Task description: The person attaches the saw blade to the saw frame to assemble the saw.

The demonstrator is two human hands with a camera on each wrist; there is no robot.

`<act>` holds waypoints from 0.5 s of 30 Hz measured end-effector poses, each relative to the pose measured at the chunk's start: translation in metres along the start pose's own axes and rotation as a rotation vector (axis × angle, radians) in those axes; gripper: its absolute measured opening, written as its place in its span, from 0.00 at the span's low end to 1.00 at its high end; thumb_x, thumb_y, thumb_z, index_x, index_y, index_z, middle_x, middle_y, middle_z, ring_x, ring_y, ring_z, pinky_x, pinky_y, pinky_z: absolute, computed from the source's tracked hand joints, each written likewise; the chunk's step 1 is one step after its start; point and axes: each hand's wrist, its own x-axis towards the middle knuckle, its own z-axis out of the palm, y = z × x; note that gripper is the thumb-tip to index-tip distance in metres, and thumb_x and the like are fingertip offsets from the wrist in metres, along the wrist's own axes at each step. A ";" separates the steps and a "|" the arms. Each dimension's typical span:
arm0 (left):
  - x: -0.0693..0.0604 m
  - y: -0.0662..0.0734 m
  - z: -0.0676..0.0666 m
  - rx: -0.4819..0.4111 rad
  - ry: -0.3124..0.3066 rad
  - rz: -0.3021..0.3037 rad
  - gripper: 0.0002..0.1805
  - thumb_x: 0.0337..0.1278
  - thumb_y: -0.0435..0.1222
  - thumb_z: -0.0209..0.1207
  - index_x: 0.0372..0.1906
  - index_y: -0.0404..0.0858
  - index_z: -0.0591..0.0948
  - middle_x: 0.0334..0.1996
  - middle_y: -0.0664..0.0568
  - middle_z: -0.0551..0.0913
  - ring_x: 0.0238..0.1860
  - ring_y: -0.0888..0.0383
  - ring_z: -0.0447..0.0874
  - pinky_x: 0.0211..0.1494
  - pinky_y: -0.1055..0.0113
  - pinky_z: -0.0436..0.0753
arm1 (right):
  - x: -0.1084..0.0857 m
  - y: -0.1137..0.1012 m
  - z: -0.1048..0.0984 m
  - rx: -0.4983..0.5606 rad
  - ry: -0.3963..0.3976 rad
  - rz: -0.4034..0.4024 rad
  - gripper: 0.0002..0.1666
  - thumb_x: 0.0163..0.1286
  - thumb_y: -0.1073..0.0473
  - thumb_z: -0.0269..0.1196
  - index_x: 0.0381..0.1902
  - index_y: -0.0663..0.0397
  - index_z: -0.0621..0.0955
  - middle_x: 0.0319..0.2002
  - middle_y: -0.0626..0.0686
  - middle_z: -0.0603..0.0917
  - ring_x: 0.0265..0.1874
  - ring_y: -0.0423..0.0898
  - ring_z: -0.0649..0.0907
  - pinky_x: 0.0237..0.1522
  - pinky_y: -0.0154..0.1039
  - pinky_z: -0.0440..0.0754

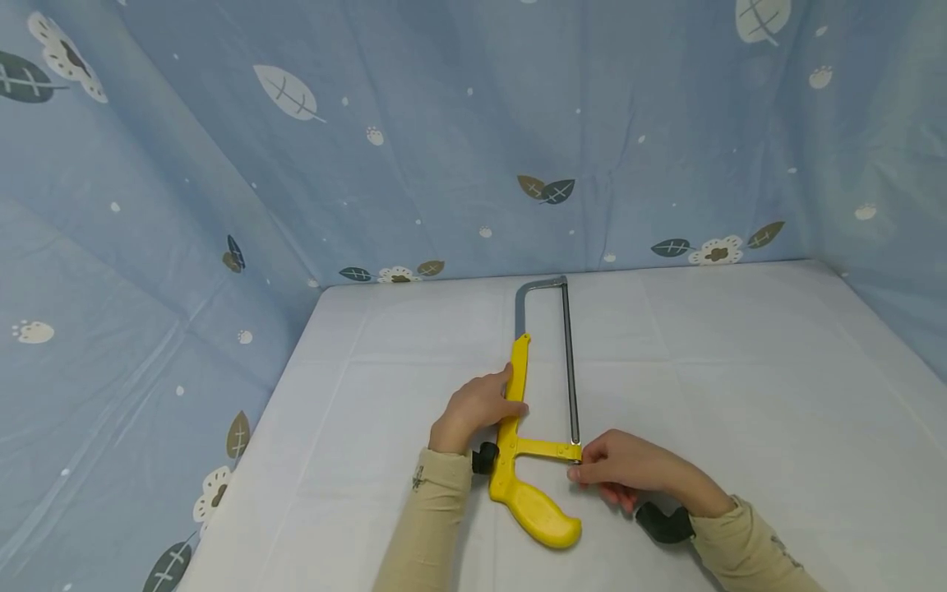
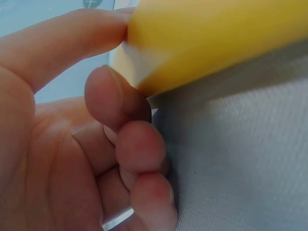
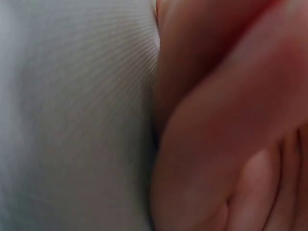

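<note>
A hacksaw [image 1: 540, 516] with a yellow handle and a grey front bow lies flat on the white cloth, handle toward me. My left hand [image 1: 477, 403] grips the yellow part of its frame between thumb and fingers; the left wrist view shows the fingertips against the yellow edge [image 2: 216, 38]. Along the saw's right side runs the narrow grey blade [image 1: 570, 362], joined at both ends. At the blade's near end, my right hand [image 1: 629, 464] pinches the tip of the yellow crosspiece [image 1: 547, 449]. What exactly lies between those fingertips is hidden. Curled fingers [image 3: 216, 134] fill the right wrist view.
White cloth [image 1: 740, 370] covers the table. Blue patterned curtains [image 1: 444, 148] hang behind it and on both sides. Each wrist carries a black strap mount, the right one [image 1: 664, 524] close to the cloth.
</note>
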 end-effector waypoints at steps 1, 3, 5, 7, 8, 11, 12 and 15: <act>0.000 0.000 0.000 -0.002 0.003 0.001 0.42 0.47 0.54 0.59 0.68 0.50 0.56 0.60 0.52 0.67 0.48 0.56 0.69 0.50 0.58 0.68 | 0.000 0.000 0.000 -0.004 0.001 0.000 0.24 0.57 0.42 0.60 0.19 0.59 0.76 0.09 0.48 0.71 0.04 0.41 0.69 0.08 0.31 0.66; 0.000 0.000 -0.002 -0.003 0.006 0.003 0.42 0.47 0.54 0.59 0.68 0.50 0.56 0.60 0.52 0.68 0.48 0.56 0.69 0.50 0.58 0.68 | 0.000 -0.001 -0.002 -0.017 0.001 -0.006 0.24 0.57 0.43 0.60 0.20 0.58 0.76 0.09 0.47 0.71 0.05 0.41 0.69 0.09 0.31 0.67; 0.000 0.000 -0.002 -0.003 0.009 0.006 0.42 0.48 0.54 0.59 0.68 0.49 0.56 0.61 0.52 0.67 0.49 0.56 0.69 0.51 0.58 0.68 | 0.001 -0.001 -0.002 -0.028 -0.004 -0.015 0.23 0.58 0.43 0.60 0.20 0.58 0.75 0.09 0.48 0.71 0.05 0.41 0.69 0.09 0.31 0.67; 0.000 0.000 -0.002 -0.004 0.010 0.011 0.42 0.48 0.53 0.59 0.68 0.49 0.56 0.61 0.52 0.67 0.52 0.56 0.68 0.52 0.58 0.68 | 0.001 0.000 -0.003 -0.031 -0.013 -0.028 0.23 0.59 0.44 0.60 0.20 0.59 0.75 0.09 0.48 0.71 0.05 0.41 0.69 0.09 0.31 0.66; 0.000 0.000 -0.002 -0.005 0.008 0.012 0.42 0.48 0.53 0.58 0.68 0.49 0.56 0.61 0.52 0.66 0.53 0.56 0.68 0.53 0.58 0.67 | 0.001 0.000 -0.003 -0.031 -0.018 -0.036 0.23 0.59 0.45 0.60 0.20 0.59 0.75 0.09 0.48 0.71 0.05 0.41 0.69 0.09 0.31 0.66; -0.001 0.001 -0.001 -0.013 0.007 0.012 0.41 0.48 0.52 0.59 0.68 0.48 0.56 0.62 0.52 0.66 0.53 0.55 0.68 0.54 0.58 0.67 | 0.000 0.002 -0.003 -0.025 -0.025 -0.052 0.22 0.59 0.46 0.60 0.19 0.59 0.75 0.09 0.47 0.71 0.05 0.41 0.70 0.09 0.30 0.66; -0.001 0.001 -0.001 -0.013 0.007 0.012 0.41 0.48 0.52 0.59 0.68 0.48 0.56 0.61 0.52 0.66 0.52 0.56 0.68 0.53 0.58 0.67 | 0.001 0.002 -0.002 -0.023 -0.024 -0.053 0.22 0.59 0.46 0.60 0.19 0.59 0.75 0.08 0.47 0.71 0.05 0.41 0.70 0.09 0.30 0.66; 0.000 0.001 0.000 -0.012 0.013 0.010 0.41 0.47 0.52 0.59 0.68 0.48 0.57 0.61 0.52 0.67 0.49 0.56 0.69 0.51 0.58 0.68 | 0.001 0.004 -0.003 -0.009 -0.012 -0.053 0.20 0.58 0.46 0.61 0.20 0.57 0.75 0.08 0.47 0.71 0.04 0.40 0.69 0.08 0.30 0.67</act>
